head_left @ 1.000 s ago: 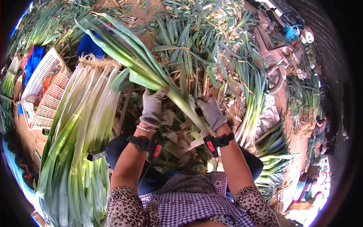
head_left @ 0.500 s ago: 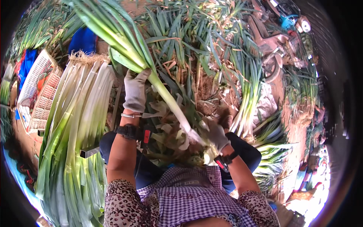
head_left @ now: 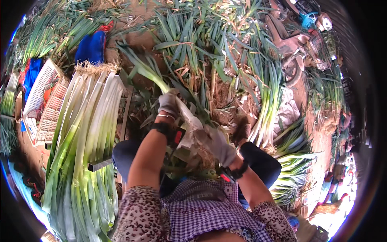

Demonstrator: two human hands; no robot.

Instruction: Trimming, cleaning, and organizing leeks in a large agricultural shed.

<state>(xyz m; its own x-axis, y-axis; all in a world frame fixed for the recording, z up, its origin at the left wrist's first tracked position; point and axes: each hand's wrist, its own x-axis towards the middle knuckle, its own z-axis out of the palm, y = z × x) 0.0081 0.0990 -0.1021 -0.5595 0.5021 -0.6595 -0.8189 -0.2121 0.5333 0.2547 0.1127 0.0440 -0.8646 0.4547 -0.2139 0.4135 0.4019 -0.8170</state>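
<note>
A long green onion (head_left: pixel 185 111) slants between my two gloved hands, its green leaves pointing up and left. My left hand (head_left: pixel 168 101) is closed around its stem, just below the leaves. Near the white root end, my right hand (head_left: pixel 219 146) is closed on the onion's lower part; its fingers are slightly blurred and the tip is partly hidden behind them. Pale peeled skins (head_left: pixel 186 141) lie below the onion, between my knees. To my left, a large bundle of cleaned green onions (head_left: pixel 86 121) rests on a metal rack (head_left: pixel 100 164), roots at the far end.
Piles of unpeeled green onions (head_left: pixel 177 36) cover the ground ahead, with another bunch (head_left: pixel 266 109) at my right. White plastic baskets (head_left: pixel 50 107) stand at the far left by a blue cloth (head_left: pixel 90 46). A parked cart or vehicle (head_left: pixel 294 44) is at the back right.
My left hand has come down and right with the green onion, lowering its leaves toward me. The right hand has moved slightly up and left, still at the root end.
</note>
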